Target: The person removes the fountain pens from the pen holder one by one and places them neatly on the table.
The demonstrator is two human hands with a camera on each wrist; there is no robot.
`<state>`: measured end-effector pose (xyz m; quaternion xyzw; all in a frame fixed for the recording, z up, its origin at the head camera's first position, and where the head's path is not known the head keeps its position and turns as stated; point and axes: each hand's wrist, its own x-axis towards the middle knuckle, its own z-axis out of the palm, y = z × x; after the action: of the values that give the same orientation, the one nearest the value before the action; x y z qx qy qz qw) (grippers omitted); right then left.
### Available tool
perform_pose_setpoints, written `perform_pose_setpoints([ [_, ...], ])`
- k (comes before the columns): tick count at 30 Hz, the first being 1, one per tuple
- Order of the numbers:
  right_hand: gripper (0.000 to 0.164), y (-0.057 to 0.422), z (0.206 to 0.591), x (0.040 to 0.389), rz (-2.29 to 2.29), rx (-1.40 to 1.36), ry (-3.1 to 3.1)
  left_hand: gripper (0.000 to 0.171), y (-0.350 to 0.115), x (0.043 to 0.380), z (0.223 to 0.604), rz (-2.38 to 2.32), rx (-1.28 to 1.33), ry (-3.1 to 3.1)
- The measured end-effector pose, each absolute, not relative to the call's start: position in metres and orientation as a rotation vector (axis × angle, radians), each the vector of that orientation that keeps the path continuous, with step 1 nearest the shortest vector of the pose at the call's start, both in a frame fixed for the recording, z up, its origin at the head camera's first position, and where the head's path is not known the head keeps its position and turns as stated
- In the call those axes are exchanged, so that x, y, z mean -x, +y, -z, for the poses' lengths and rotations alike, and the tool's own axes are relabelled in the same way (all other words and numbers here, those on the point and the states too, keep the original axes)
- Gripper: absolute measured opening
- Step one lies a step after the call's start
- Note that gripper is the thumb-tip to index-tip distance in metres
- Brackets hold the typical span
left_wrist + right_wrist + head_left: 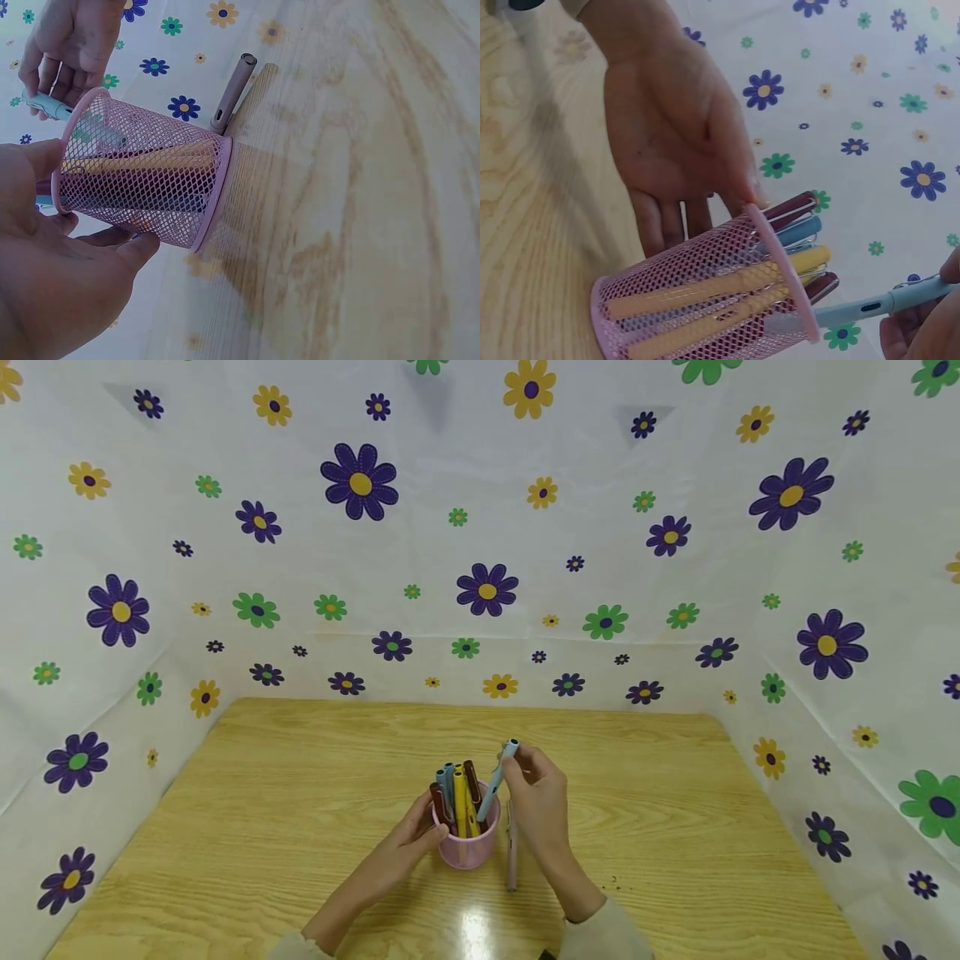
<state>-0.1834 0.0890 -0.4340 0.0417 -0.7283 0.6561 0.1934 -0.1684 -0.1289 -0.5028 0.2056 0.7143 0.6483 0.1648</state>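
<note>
So both hands are busy here. The left hand [420,837] is holding a pink mesh cup [467,853], thumb at the rim and the other fingers along the side, and the cup stands upright on the wood-grain desk [300,793]. The right hand [543,789] is up by the cup's right side, pinching a light blue pen [492,793] near its top end. That pen is tilted, top leaning out to the right, and its lower end is already inside the rim; you can see it through the mesh in the right wrist view. The cup has a decent bunch in it: yellow pens [460,802] toward the front, darker blue pens [448,781] behind, plus dark red pens [439,802], one leaning on the left by the left hand and another nearer the light blue one. There's also a greyish-brown pen [512,852] lying on the desk just right of the cup, partly under the right hand from the head view. Light-coloured sleeves [607,931] on both arms, and a white backdrop [420,543] with purple, green and yellow flowers all round.
</note>
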Motion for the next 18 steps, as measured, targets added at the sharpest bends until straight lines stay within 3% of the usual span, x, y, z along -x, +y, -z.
perform_pose_setpoints([
  [18, 0.028, 0.131, 0.409, 0.196, -1.993, -0.099, -1.796, 0.07, -0.128, 0.169, 0.504, -1.841, -0.606, 2.053],
])
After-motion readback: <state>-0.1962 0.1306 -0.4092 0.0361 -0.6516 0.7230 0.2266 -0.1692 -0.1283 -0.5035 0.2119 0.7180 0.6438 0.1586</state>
